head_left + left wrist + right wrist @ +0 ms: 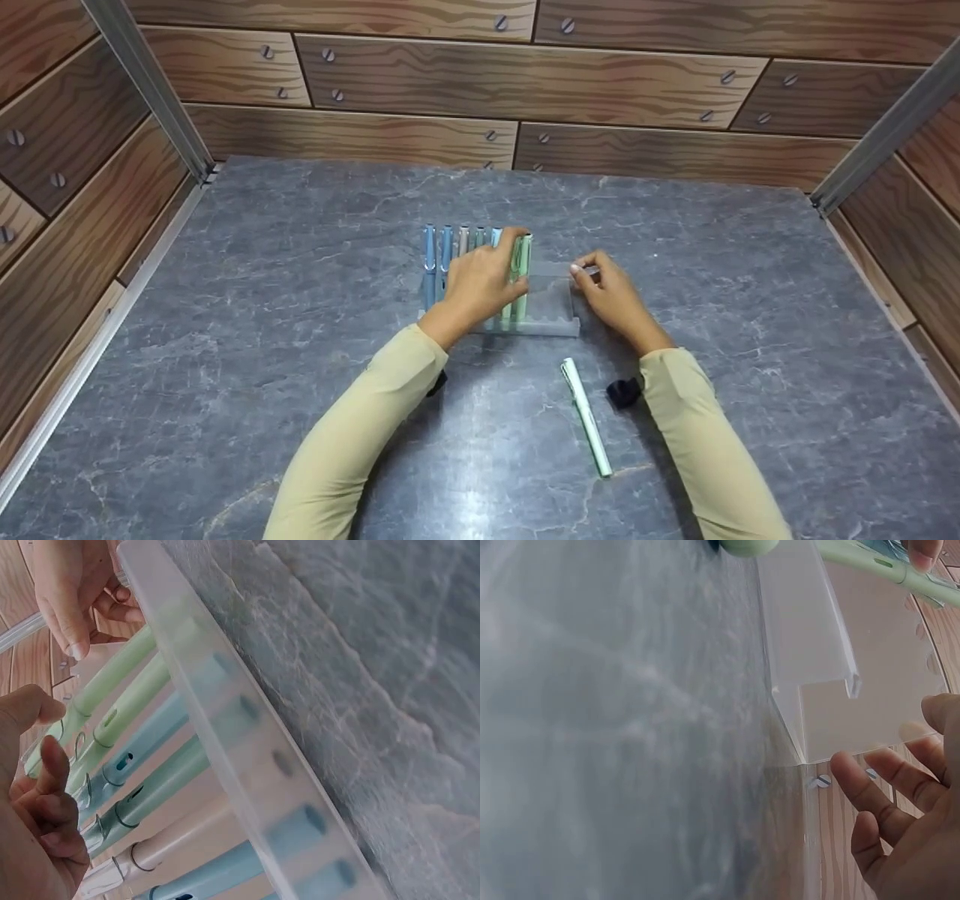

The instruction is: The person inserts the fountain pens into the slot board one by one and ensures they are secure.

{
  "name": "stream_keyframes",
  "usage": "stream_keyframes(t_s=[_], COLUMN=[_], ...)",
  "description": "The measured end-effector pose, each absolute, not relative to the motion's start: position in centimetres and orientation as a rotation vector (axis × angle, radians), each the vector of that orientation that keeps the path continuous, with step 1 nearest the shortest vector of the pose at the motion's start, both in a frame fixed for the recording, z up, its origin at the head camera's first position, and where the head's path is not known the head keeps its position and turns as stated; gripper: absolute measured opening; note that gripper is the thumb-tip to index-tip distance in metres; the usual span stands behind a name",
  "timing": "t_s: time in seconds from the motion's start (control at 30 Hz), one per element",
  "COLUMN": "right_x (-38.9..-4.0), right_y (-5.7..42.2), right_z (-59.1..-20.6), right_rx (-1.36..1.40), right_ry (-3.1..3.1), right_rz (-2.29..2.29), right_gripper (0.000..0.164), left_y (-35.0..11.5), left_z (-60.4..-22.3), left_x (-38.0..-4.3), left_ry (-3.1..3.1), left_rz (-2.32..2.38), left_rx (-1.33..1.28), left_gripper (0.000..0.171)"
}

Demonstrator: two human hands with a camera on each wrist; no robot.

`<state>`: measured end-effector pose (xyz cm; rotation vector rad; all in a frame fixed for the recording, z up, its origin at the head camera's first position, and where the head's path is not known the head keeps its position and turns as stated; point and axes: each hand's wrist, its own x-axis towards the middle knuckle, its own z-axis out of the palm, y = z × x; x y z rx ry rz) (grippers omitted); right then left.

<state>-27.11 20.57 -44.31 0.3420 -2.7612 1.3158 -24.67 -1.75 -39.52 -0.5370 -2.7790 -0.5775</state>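
A clear plastic pen stand (551, 328) holds several capped pens side by side, blue ones (429, 259) at the left and light green ones toward the right. My left hand (480, 279) reaches over the row and pinches the rightmost light green pen (523, 259) near its cap between thumb and finger. At the stand's right side, my right hand (616, 296) grips the upper corner of the clear back plate (870, 690), thumb on one face and fingertips behind. Part of the row is hidden under the left hand in the head view.
One pale green pen (587, 420) lies loose on the grey marbled tabletop (225, 360), in front of the stand near the right forearm. Wood-patterned panels (450, 75) enclose the back and sides, with metal posts (154, 90) at the corners.
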Motion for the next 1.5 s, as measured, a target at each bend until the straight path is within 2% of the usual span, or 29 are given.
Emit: stream_keyframes(t_s=[0.9, 1.5], right_x=[-27.12, -27.19], right_y=[20.41, 20.4], right_z=[-44.2, -44.31], right_rx=[0.336, 0.32], right_ry=[-2.771, -2.754], right_rz=[1.325, 1.347], right_gripper=[0.022, 0.02], left_y=[-1.89, -1.79], left_z=[-39.27, -38.94], left_x=[-25.36, -24.68], left_ry=[-2.854, -2.808], left_rz=[-0.41, -0.486], left_rx=[-0.482, -0.501], left_gripper=[0.064, 0.066])
